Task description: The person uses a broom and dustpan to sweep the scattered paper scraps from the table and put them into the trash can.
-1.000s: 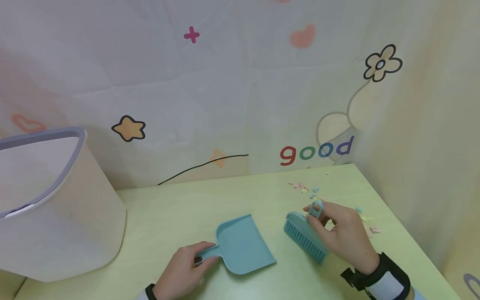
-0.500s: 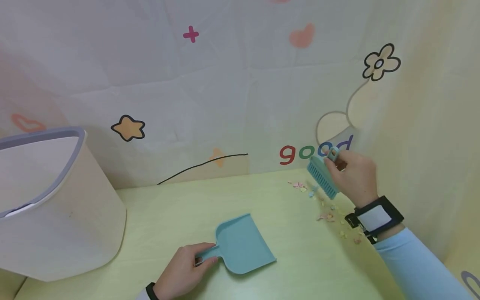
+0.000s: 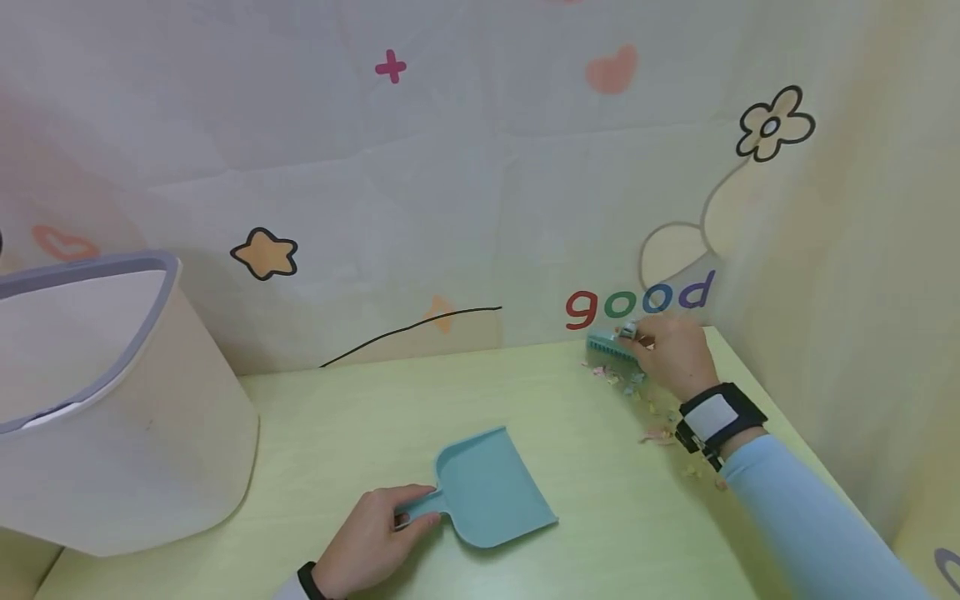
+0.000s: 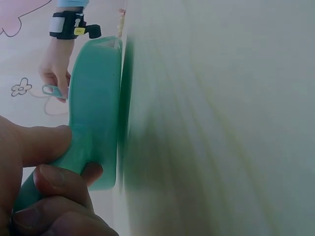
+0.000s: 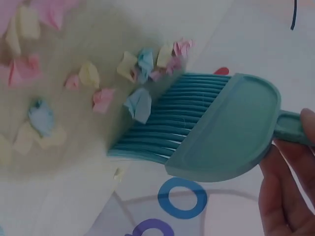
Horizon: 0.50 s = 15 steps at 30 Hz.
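At the table's far right, my right hand (image 3: 678, 357) grips the short handle of a teal brush (image 3: 611, 343). In the right wrist view the brush (image 5: 226, 128) has its bristles (image 5: 172, 118) down at the tabletop, touching or very close to crumpled paper scraps (image 5: 142, 66) in pink, yellow and blue. Those scraps (image 3: 611, 377) trail from the back edge toward the right forearm, which hides some of them. Near the front, my left hand (image 3: 375, 533) pinches the handle of a blue-green dustpan (image 3: 491, 492), whose opening faces right. The left wrist view shows thumb and fingers round the dustpan (image 4: 96, 98) handle.
A tall white bin (image 3: 135, 417) with a grey-purple rim stands at the left of the pale green table (image 3: 360, 417). Printed fabric (image 3: 450, 167) hangs along the back and right side, close behind the brush.
My right hand has carried the brush away from beside the dustpan, up and back, then lowered it behind the scraps at the table's rear edge. The left hand and dustpan have stayed in place.
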{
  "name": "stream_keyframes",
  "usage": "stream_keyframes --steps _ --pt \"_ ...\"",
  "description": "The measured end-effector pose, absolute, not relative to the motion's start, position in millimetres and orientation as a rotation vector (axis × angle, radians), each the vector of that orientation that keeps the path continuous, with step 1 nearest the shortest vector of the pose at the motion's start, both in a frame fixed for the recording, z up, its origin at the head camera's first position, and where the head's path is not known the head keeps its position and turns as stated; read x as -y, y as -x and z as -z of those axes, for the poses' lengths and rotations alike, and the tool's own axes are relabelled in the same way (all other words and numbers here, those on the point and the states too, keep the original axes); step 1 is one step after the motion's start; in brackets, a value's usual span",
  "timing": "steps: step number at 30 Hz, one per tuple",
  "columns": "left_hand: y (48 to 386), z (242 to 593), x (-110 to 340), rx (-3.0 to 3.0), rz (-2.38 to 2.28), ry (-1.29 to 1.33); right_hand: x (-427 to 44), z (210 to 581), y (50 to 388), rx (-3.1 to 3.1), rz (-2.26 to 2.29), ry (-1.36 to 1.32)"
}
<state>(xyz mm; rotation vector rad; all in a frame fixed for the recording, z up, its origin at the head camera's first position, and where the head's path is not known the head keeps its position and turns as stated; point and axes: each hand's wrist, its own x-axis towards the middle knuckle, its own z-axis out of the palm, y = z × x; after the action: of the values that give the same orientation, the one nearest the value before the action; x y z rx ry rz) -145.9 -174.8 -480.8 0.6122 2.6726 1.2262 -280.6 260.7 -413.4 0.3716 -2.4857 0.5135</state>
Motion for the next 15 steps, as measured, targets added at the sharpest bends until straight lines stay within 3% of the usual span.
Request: stream_keyframes --steps 15 --pt "144 480 174 -2.655 -1.233 -0.582 -237 424 234 2.503 -0.667 -0.709"
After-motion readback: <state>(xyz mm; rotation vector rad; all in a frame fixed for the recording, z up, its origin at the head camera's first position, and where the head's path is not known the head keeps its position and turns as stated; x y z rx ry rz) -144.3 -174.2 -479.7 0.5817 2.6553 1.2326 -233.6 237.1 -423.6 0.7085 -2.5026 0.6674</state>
